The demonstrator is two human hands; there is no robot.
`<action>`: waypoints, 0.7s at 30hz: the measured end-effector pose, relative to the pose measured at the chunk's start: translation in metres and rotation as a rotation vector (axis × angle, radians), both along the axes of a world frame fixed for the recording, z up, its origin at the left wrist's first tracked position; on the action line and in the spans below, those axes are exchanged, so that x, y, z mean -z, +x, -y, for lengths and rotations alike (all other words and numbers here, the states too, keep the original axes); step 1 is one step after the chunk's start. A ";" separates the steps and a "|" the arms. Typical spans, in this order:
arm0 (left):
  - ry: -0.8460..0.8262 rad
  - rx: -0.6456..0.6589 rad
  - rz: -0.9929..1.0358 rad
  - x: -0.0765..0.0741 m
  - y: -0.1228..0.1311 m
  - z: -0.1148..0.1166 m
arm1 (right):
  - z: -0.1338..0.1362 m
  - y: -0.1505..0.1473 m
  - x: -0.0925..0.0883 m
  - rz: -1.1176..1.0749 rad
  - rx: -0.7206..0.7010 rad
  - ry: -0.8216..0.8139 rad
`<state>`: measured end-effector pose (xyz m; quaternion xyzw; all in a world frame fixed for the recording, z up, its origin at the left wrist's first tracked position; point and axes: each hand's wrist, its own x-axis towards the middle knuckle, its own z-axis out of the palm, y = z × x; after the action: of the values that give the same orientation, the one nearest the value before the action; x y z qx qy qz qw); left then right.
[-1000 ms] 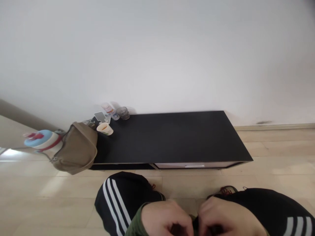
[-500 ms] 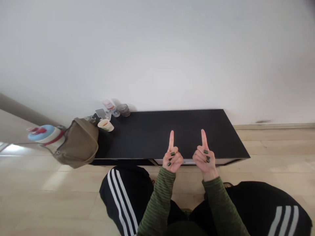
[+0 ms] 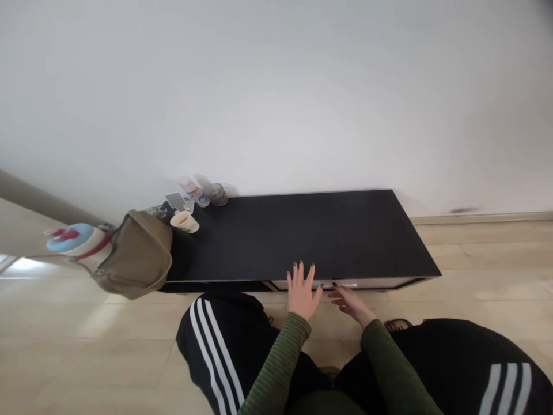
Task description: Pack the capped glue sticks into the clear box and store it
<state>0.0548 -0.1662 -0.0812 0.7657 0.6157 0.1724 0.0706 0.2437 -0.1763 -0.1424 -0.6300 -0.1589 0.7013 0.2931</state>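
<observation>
Left hand (image 3: pixel 301 293), fingers spread, and right hand (image 3: pixel 349 304), fingers loosely together, close on the handle (image 3: pixel 340 285) of the black bench (image 3: pixel 302 230) at 12 o'clock.

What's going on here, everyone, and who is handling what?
A person in a green striped top is reaching with both bare hands toward a low black cabinet. The left hand is open, its fingers spread at the cabinet's front edge. The right hand stretches its fingers toward a silver handle on a white front panel. A paper cup, a glass tumbler and a tan bag are at the cabinet's left end.
</observation>
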 end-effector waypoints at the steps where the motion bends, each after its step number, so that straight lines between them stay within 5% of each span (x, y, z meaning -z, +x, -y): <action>1: 0.000 0.013 -0.035 0.005 0.001 0.003 | -0.004 0.004 0.009 0.024 0.027 -0.010; 12: -0.014 0.080 -0.047 0.010 -0.001 0.002 | -0.018 0.023 0.056 0.077 0.167 0.093; 21: -0.009 0.119 -0.040 0.006 -0.005 0.001 | 0.004 0.012 0.045 0.135 0.114 0.133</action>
<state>0.0498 -0.1674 -0.0869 0.8038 0.5713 0.1499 0.0719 0.2555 -0.1801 -0.1872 -0.6629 -0.1884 0.6274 0.3625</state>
